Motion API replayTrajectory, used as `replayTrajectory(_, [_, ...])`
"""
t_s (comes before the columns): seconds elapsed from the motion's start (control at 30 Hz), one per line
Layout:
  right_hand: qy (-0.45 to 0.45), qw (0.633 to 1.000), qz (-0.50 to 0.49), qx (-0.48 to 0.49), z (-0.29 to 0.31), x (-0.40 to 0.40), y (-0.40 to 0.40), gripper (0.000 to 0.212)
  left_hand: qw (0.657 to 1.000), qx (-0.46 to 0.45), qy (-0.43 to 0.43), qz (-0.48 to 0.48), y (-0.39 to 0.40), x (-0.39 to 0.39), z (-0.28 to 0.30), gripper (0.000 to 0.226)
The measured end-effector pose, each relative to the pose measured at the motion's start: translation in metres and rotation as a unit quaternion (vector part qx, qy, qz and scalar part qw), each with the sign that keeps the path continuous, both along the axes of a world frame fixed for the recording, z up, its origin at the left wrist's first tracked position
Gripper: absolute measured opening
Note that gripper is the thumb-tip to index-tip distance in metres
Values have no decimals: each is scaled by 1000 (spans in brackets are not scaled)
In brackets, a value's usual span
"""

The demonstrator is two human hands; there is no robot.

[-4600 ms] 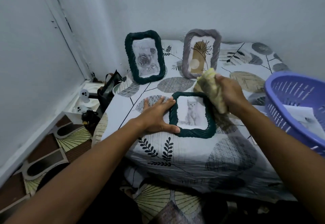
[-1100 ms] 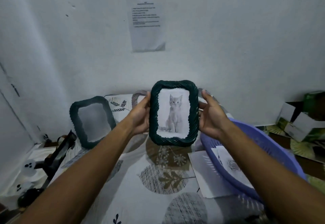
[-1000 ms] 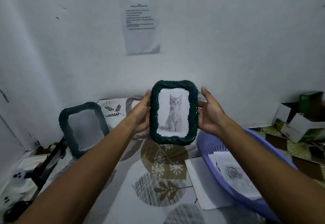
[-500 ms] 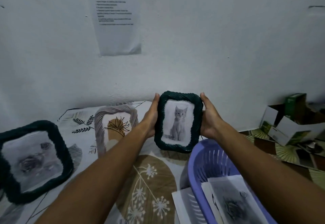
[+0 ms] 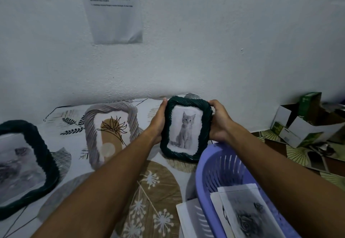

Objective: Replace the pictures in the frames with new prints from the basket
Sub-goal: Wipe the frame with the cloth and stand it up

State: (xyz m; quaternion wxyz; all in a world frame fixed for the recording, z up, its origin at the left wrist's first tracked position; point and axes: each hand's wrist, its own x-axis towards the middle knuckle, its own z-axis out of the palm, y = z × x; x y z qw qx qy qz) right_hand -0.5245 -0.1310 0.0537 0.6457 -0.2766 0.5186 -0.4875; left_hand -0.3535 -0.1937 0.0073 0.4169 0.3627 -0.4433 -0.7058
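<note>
A dark green woven frame (image 5: 186, 155) with a grey kitten print stands upright near the wall at the back of the table. My left hand (image 5: 158, 124) grips its left edge and my right hand (image 5: 219, 124) grips its right edge, fingers curled behind. The frame's lower edge is at the tablecloth. To its left a grey woven frame (image 5: 110, 131) with a plant drawing leans back. A second dark green frame (image 5: 37, 161) with a rose print stands at the far left. The purple basket (image 5: 209, 170) at lower right holds several prints (image 5: 246, 217).
A patterned tablecloth (image 5: 149, 191) covers the table. A loose sheet (image 5: 192, 219) lies beside the basket. A printed notice (image 5: 113, 8) hangs on the white wall. Cardboard boxes (image 5: 306, 124) sit on the floor to the right.
Both hands have carried the kitten frame down and away, from held up in front of me to the back of the table beside the grey frame. My view has shifted right.
</note>
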Motion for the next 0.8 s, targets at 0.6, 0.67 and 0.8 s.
replayTrajectory(0.6, [9,1000,-9,7,-10,-4,-4,55,999,-11,-49,14,-6,3,-10,78])
replayTrajectory(0.67, [2,1000,-9,5,-10,-4,-3,62,997,-12,-78,25,-5,4,-10,91])
replayTrajectory(0.8, [-3,1000,-16,-4,-10,-3,-2,68,991,-2,-123,57,-4,4,-9,93])
